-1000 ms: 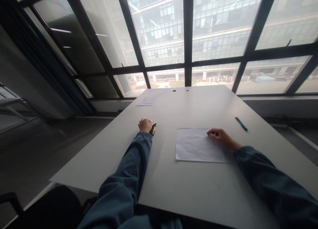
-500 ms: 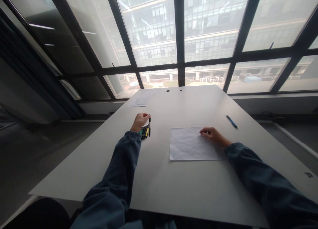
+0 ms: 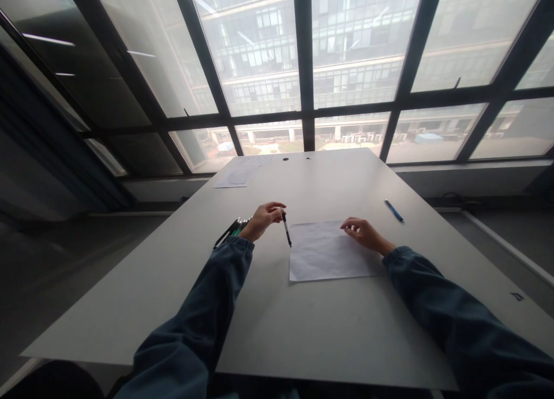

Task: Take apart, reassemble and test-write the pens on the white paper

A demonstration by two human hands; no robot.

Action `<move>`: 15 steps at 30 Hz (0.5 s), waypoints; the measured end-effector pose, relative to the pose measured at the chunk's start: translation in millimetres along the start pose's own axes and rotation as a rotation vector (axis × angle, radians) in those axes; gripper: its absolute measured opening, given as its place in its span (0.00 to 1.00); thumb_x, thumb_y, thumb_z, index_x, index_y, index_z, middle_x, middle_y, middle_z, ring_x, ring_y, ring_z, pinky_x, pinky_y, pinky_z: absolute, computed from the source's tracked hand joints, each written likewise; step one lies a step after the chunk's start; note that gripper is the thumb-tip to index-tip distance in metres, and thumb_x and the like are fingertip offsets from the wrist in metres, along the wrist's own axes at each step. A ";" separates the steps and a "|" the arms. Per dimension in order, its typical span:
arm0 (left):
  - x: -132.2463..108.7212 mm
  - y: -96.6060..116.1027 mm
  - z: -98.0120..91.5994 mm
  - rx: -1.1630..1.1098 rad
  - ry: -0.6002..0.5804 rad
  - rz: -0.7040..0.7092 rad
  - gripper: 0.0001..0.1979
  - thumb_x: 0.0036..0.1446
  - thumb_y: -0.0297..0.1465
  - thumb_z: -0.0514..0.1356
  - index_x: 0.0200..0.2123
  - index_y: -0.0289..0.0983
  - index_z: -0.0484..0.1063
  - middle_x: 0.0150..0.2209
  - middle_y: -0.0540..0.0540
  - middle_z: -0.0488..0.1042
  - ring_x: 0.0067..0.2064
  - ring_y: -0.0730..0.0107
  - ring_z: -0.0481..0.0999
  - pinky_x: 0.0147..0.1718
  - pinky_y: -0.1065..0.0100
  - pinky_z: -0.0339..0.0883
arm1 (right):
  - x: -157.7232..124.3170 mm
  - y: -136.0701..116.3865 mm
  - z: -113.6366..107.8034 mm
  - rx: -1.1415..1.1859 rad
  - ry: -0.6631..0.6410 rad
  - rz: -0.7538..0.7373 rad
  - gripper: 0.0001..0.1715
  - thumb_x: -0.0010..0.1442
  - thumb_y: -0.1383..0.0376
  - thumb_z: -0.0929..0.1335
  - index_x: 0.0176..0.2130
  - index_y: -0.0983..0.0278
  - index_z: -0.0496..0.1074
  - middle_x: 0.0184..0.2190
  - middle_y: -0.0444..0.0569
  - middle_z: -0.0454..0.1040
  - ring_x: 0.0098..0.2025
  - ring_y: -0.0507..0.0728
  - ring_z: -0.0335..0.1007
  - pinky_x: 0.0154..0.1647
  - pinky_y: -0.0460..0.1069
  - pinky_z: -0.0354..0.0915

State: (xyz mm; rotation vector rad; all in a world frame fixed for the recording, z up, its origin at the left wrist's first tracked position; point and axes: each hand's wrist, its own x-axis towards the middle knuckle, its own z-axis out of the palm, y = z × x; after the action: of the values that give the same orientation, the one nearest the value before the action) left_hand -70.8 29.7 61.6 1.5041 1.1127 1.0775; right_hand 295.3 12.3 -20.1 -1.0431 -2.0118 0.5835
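Note:
My left hand pinches a black-and-white pen near its upper end, and the pen hangs slanting down. Its lower tip is at the left edge of a blank white sheet of paper; I cannot tell whether the two touch. Beside my left wrist lies a bunch of pens, mostly dark with some green, partly hidden by that hand and sleeve. My right hand rests over the sheet's upper right part, fingers loosely bent and apart, holding nothing.
A blue pen lies on the white table, to the right of the sheet. More papers lie at the far left. Near the right edge is a small dark mark. Large windows stand beyond the table.
My left hand has lifted the pen away from the bunch and carried it right, to the sheet's left edge. My right hand stays over the sheet, its fingers slightly more spread. The view has shifted slightly.

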 end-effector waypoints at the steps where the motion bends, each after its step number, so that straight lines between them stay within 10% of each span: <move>1: -1.8 0.3 7.2 -0.032 -0.014 0.012 0.19 0.49 0.38 0.68 0.42 0.33 0.77 0.38 0.39 0.79 0.31 0.70 0.76 0.32 0.68 0.69 | 0.9 -2.5 0.1 0.002 0.017 -0.006 0.11 0.61 0.63 0.66 0.37 0.63 0.78 0.37 0.51 0.78 0.34 0.56 0.71 0.34 0.49 0.66; 8: -9.6 -11.0 41.7 -0.277 0.007 0.030 0.20 0.47 0.39 0.71 0.40 0.32 0.76 0.39 0.38 0.81 0.37 0.65 0.79 0.43 0.61 0.72 | 1.5 -3.5 10.6 -0.250 -0.088 -0.058 0.16 0.58 0.62 0.71 0.48 0.59 0.77 0.52 0.54 0.73 0.55 0.65 0.65 0.57 0.61 0.62; 15: -15.0 -39.8 65.7 -0.378 -0.017 -0.010 0.21 0.46 0.40 0.72 0.39 0.31 0.76 0.40 0.36 0.81 0.39 0.62 0.81 0.48 0.57 0.71 | -6.2 -4.0 26.0 -0.367 -0.193 0.031 0.29 0.54 0.56 0.75 0.54 0.56 0.73 0.60 0.57 0.66 0.62 0.70 0.57 0.58 0.68 0.57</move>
State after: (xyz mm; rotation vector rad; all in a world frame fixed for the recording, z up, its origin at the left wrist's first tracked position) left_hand -15.8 9.0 9.9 1.2041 0.8459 1.1896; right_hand 274.7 3.8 -35.4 -1.2751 -2.3349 0.3466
